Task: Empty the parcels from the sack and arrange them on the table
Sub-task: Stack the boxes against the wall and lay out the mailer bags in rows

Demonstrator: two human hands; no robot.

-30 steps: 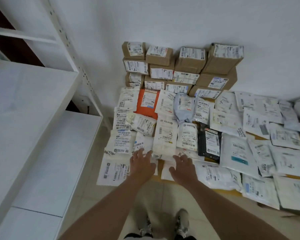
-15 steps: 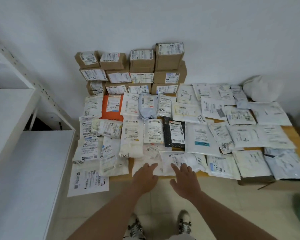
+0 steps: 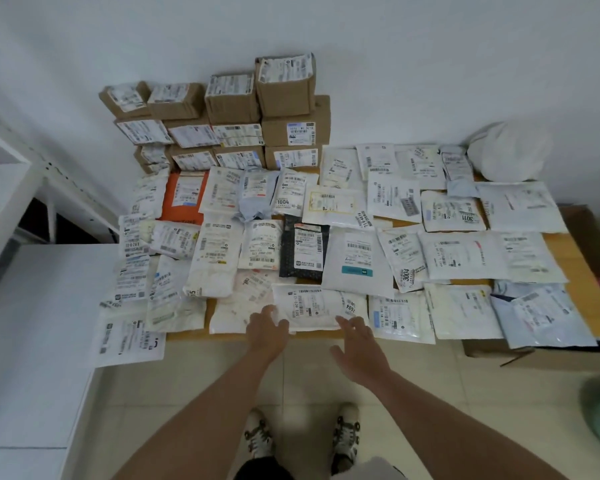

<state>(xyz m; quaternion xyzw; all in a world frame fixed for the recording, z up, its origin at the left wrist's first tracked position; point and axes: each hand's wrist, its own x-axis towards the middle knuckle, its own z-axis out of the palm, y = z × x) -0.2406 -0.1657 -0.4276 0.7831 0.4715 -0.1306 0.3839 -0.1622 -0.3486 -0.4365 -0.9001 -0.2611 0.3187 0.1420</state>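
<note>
White plastic, a flat mailer bag (image 3: 312,308) lying at the near edge of the table (image 3: 582,271), is the thing both hands are working around. Its long axis runs left to right, parallel to the table edge, and it lies just beyond the fingers of both hands. The left hand (image 3: 269,332) is nearer: its fingertips appear to touch the bag's near-left corner, fingers spread fairly wide and only lightly bent, gripping nothing. The right hand (image 3: 359,351) hangs a little nearer the body, just off the bag's near-right corner, fingers loosely curved and apart; I cannot tell whether they touch the plastic. So the bag sits between the two hands and slightly ahead of them, which suits a two-handed push or a squaring-up along that long axis. Beyond it the table is covered with more labelled bags laid flat in rough rows, among them a black bag (image 3: 303,251) and an orange bag (image 3: 184,197). Farther still, stacked cardboard boxes (image 3: 243,119) stand against the wall, and a crumpled white sack (image 3: 508,150) rests at the far right corner. By my judgement the arranging is nearly done.
</note>
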